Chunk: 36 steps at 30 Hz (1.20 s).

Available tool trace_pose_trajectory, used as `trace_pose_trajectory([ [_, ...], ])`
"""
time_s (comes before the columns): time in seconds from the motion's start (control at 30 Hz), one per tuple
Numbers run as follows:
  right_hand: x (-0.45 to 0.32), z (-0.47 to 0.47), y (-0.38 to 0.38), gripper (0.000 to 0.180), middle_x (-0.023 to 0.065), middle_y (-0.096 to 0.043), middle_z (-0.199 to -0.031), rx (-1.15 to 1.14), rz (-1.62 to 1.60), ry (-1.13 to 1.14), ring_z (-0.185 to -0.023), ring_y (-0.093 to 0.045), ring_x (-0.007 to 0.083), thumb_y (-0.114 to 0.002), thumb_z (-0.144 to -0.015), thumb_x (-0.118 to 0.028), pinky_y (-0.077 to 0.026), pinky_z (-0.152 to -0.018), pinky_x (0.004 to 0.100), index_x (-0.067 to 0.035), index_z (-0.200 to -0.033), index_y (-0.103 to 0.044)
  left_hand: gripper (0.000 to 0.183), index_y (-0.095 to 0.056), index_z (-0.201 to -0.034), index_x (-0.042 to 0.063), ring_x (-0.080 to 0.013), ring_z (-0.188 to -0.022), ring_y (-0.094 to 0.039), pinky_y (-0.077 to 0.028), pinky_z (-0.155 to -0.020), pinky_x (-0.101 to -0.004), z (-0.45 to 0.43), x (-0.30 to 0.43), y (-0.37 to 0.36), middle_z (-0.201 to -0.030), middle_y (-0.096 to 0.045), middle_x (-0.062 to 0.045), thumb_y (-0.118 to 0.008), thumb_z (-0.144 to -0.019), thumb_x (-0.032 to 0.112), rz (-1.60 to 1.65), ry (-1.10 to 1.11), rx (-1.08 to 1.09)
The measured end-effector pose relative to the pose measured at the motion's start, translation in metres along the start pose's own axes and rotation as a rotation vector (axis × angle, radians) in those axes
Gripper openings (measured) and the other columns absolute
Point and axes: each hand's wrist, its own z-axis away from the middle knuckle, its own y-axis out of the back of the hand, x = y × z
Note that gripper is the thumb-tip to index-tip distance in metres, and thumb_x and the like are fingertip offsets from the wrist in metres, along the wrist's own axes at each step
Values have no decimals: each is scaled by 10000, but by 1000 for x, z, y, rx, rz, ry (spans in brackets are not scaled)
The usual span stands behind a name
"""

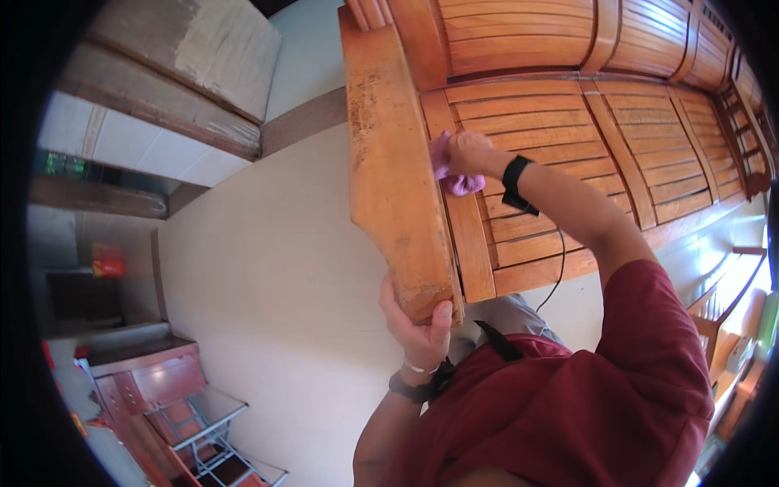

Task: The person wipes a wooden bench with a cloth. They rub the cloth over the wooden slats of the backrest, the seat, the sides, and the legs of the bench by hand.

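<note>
A long slatted wooden bench (535, 131) stretches away to the right, with a broad, flat armrest (389, 158) at its near end. Dark scuffs mark the armrest's far part, and its front end looks worn. My right hand (471, 155) grips a crumpled purple cloth (464, 184) against the inner side of the armrest, just above the seat. Part of the cloth is hidden under my fingers. My left hand (420, 322) is wrapped around the armrest's front end, thumb on top and fingers along the outer side.
Behind the seat rises the bench's panelled wooden backrest (517, 36). Pale floor (274, 255) lies to the left. A metal folding frame (213, 435) stands by a reddish cabinet (164, 377) at the lower left. A black cable (561, 262) hangs near my right arm.
</note>
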Motion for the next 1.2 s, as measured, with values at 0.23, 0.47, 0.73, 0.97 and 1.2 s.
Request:
trace_pose_trajectory([
  [0.23, 57, -38, 42, 208, 145, -749, -1048, 51, -363, 131, -942, -735, 275, -649, -872, -153, -585, -775, 384, -31, -1009, -747, 901, -283, -1477, -92, -299, -1275, -488, -423, -1057, -434, 5, -3, 0, -1418, -433, -213, -653, -931, 522, -124, 0, 43],
  [0.47, -20, -45, 14, 236, 133, -748, -904, 141, -515, 482, -915, -717, 301, -652, -840, -171, -554, -760, 415, -48, -1022, -737, 946, -284, -1451, -113, -300, -1242, -500, -435, -1024, -435, 7, -3, 0, -1392, -435, -229, -601, -937, 615, -223, -6, 76],
  [0.73, -8, -79, 7, 342, 17, -710, -1086, 279, 16, 423, -1047, -671, 229, -720, -790, -295, -514, -900, 421, -118, -1083, -733, 968, -337, -1442, -89, -292, -1243, -513, -438, -1043, -418, 7, -3, -8, -1365, -486, -199, -637, -885, 644, -193, 37, 142],
  [0.97, 29, -108, 27, 363, 206, -713, -1034, 323, -337, -136, -1055, -685, 306, -740, -786, -267, -589, -806, 427, -69, -1089, -714, 1006, -341, -1432, -94, -282, -1237, -518, -450, -1025, -413, 16, -9, 0, -1362, -489, -202, -641, -877, 690, -228, 9, 164],
  [1.2, 14, -163, 1, 411, 202, -690, -1135, 254, -310, 243, -1072, -651, 372, -674, -788, -82, -520, -936, 439, -66, -1199, -701, 1010, -342, -1429, -93, -281, -1233, -521, -454, -1015, -408, 12, -8, -6, -1361, -491, -207, -649, -873, 692, -200, 3, 176],
])
